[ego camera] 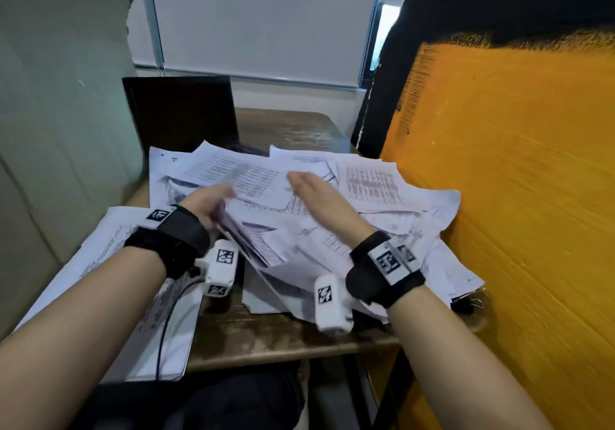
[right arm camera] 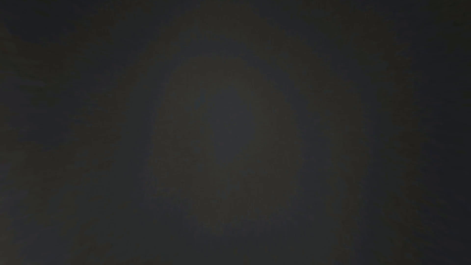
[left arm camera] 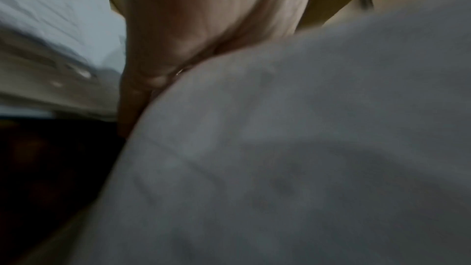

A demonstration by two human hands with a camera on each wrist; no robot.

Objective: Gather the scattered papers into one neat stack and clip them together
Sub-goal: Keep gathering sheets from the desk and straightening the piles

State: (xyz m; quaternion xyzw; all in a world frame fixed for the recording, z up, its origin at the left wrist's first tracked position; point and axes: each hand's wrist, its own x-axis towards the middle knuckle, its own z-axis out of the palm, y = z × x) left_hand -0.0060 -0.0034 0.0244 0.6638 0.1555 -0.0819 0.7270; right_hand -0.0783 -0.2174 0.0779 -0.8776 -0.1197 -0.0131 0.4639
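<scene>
White printed paper sheets (ego camera: 366,196) sprawl thin, limp and slippery across the brown wooden table (ego camera: 283,339) — I'd gather them by the edges. My left hand (ego camera: 206,203) pinches a few sheets; my right hand (ego camera: 319,193) rests flat, fingers straight — holding nothing.

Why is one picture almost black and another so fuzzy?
Right wrist view: dark and noisy throughout, nothing readable. Left wrist view: motion-blurred, with soft grey paper filling the frame beside the left hand. Head view: well lit, blurred mainly at its edges.
</scene>
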